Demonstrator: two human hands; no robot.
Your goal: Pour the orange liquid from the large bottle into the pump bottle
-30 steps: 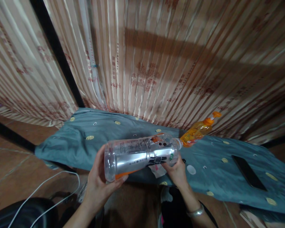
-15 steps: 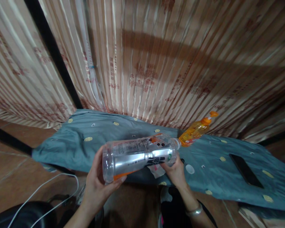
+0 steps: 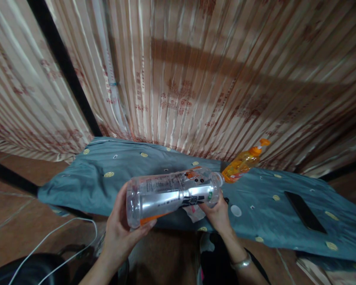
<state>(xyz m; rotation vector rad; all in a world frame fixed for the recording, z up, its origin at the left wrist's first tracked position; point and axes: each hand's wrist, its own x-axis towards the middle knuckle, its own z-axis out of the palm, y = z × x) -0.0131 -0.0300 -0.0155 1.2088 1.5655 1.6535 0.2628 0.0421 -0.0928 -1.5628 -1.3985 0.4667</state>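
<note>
A clear plastic bottle (image 3: 172,194) with a silver and orange printed label lies almost level between my hands, above the near edge of a cloth-covered surface. Its uncapped-looking neck points right. My left hand (image 3: 123,217) is closed round the base end, thumb along the underside. Near the neck, my right hand (image 3: 218,211) grips the bottle from below; some of its fingers are hidden behind it. Just past the neck stands an orange pump bottle (image 3: 241,164) holding yellow-orange liquid. Below the bottle, partly covered by it, is a small whitish wrapper or tissue (image 3: 195,213).
Grey-green patterned cloth (image 3: 130,162) covers the surface. A black phone (image 3: 305,211) lies at the right, and a white round disc (image 3: 236,210) beside my right hand. A pleated curtain (image 3: 190,79) hangs behind. A white cable (image 3: 62,225) loops at lower left, near a black pole (image 3: 65,67).
The view has shifted very slightly. Both hands keep the same hold on the bottle, and nothing else has visibly moved.
</note>
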